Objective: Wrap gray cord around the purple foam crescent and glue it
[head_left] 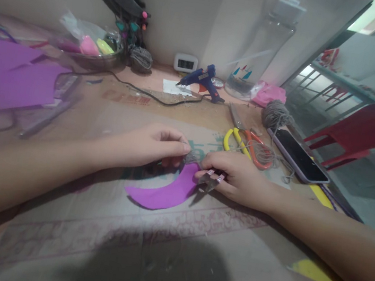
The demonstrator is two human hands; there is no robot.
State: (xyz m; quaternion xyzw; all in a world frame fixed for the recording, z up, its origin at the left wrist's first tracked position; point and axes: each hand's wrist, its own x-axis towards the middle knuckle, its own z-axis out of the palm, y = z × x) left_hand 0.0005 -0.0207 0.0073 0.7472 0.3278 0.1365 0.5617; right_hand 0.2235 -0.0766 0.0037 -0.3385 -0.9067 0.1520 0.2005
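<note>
A purple crescent (164,195), apparently paper or foam sheet, lies over the cardboard in front of me, its left point free. Grey yarn (191,157) is wound around its upper right end. My left hand (168,147) is closed at that end, thumb and fingers pinching the yarn. Opposite it, my right hand (235,175) is closed with its fingertips at the crescent's edge. Small metal thread snips (211,181) are tucked in the right hand, blades pointing down and toward me. Some of the yarn is hidden behind the fingers.
Behind my right hand lie orange-and-yellow-handled scissors (258,150), a yarn ball (276,114) and a phone (300,154). A blue glue gun (201,79), clock (186,63) and clear bottle (260,52) stand at the back. Purple sheets (14,75) and a bowl (89,59) are left.
</note>
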